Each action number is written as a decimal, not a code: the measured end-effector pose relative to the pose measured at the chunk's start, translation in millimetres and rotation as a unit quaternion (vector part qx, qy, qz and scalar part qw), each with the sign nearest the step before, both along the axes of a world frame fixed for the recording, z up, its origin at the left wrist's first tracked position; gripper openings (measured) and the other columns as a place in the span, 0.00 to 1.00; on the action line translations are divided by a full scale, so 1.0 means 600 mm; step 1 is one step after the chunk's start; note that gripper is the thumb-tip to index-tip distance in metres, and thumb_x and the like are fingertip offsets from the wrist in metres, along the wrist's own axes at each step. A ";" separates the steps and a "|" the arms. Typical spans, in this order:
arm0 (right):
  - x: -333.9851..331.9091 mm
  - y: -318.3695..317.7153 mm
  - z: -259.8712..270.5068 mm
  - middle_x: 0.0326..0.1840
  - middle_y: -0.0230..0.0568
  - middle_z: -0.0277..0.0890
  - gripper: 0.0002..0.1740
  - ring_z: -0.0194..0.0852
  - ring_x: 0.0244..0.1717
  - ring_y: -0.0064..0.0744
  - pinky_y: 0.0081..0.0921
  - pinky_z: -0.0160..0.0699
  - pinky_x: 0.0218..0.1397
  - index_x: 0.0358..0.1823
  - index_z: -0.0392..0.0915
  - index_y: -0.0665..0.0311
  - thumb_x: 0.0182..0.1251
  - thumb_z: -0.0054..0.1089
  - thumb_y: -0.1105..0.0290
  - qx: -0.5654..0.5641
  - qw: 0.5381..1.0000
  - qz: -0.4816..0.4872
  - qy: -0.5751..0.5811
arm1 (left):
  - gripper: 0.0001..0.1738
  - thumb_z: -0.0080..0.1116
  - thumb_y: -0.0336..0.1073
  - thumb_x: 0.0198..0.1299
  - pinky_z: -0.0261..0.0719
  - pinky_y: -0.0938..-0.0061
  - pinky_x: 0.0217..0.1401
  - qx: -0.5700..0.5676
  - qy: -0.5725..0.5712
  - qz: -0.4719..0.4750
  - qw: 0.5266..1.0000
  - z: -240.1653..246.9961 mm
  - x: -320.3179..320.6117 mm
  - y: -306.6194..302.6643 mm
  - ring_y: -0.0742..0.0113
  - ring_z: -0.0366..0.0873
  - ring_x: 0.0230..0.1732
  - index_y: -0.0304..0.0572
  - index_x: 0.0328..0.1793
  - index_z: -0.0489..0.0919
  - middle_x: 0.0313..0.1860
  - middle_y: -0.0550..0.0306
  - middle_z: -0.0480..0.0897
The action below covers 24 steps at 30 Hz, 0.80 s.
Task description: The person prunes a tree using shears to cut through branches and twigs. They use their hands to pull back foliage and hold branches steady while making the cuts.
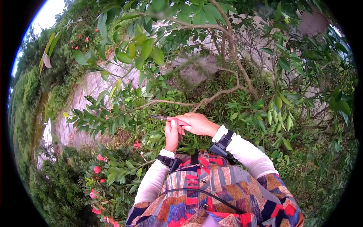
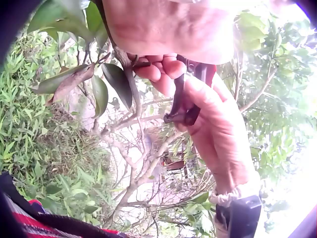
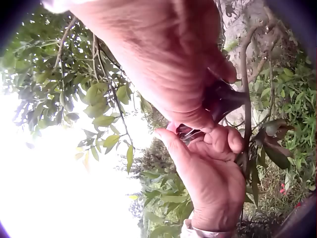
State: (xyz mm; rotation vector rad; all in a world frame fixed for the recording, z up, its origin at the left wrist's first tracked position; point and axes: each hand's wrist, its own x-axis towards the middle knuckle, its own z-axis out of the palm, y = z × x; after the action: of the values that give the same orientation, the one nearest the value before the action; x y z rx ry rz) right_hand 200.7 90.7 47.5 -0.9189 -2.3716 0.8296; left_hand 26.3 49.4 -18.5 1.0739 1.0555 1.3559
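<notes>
Red-handled pruning shears (image 1: 177,121) point their dark blades leftward in the head view. My right hand (image 1: 200,124) grips them, its thumb lying along the tool in the left wrist view. From below, my left hand (image 1: 172,135) holds the handle side, with the thumb against the red handle and the fingers curled. In the right wrist view, the dark metal head (image 3: 225,99) of the shears reaches up to a thin branch (image 3: 246,94). Curled left fingertips (image 2: 158,69) show close beside a stem (image 2: 131,84) in the left wrist view. The palms hide part of the handles.
A forked branch (image 1: 211,97) runs just beyond the hands, joined to a small tree. Leafy twigs (image 1: 143,49) hang above. Bushes with red flowers (image 1: 97,169) stand at lower left, and pale rock (image 1: 81,117) lies behind. Black straps (image 1: 225,140) circle both wrists.
</notes>
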 end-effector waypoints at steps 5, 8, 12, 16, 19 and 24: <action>-0.004 -0.011 0.000 0.44 0.42 0.78 0.31 0.81 0.50 0.48 0.47 0.81 0.48 0.76 0.70 0.51 0.72 0.62 0.62 0.067 0.996 -0.018 -0.050 | 0.24 0.49 0.55 0.81 0.75 0.77 0.25 -0.038 -0.038 0.013 0.998 0.012 0.000 -0.001 0.74 0.73 0.22 0.37 0.51 0.75 0.24 0.63 0.75; 0.001 -0.015 0.015 0.48 0.42 0.76 0.35 0.80 0.48 0.46 0.41 0.82 0.50 0.78 0.69 0.52 0.68 0.64 0.64 0.046 0.996 -0.014 -0.074 | 0.20 0.49 0.50 0.79 0.76 0.76 0.26 -0.027 -0.042 0.029 0.998 0.004 -0.002 -0.001 0.72 0.75 0.23 0.38 0.55 0.74 0.27 0.60 0.77; 0.020 -0.001 -0.003 0.51 0.40 0.76 0.25 0.80 0.48 0.33 0.32 0.82 0.53 0.70 0.75 0.60 0.72 0.61 0.68 -0.138 0.980 -0.082 0.118 | 0.19 0.49 0.46 0.76 0.79 0.73 0.29 -0.033 -0.142 -0.004 0.989 -0.018 -0.018 0.001 0.68 0.79 0.24 0.38 0.61 0.72 0.32 0.53 0.82; 0.056 0.014 -0.066 0.45 0.40 0.84 0.16 0.84 0.43 0.30 0.29 0.84 0.49 0.60 0.80 0.67 0.78 0.56 0.66 -0.330 0.924 -0.103 0.161 | 0.19 0.47 0.42 0.73 0.80 0.72 0.32 -0.037 -0.100 -0.020 0.994 -0.005 -0.020 0.000 0.64 0.83 0.28 0.37 0.62 0.71 0.36 0.47 0.85; 0.074 0.013 -0.069 0.45 0.38 0.84 0.15 0.84 0.42 0.26 0.25 0.85 0.47 0.58 0.80 0.68 0.81 0.53 0.68 -0.428 0.884 -0.066 0.175 | 0.19 0.47 0.41 0.72 0.80 0.72 0.32 -0.035 -0.088 -0.024 0.995 0.002 -0.019 -0.002 0.63 0.83 0.28 0.37 0.62 0.71 0.35 0.48 0.85; 0.082 0.011 -0.071 0.45 0.38 0.84 0.14 0.85 0.42 0.27 0.26 0.86 0.46 0.57 0.81 0.69 0.81 0.54 0.67 -0.476 0.854 -0.037 0.204 | 0.20 0.49 0.44 0.72 0.80 0.71 0.31 -0.046 -0.082 -0.011 0.996 0.010 -0.014 -0.005 0.63 0.83 0.28 0.37 0.60 0.72 0.35 0.48 0.85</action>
State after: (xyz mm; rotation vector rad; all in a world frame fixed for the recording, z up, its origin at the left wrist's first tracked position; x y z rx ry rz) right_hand 250.1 97.4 4.8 -1.0088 -1.4710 2.0086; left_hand 17.7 46.5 -12.3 0.8893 0.9716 1.3406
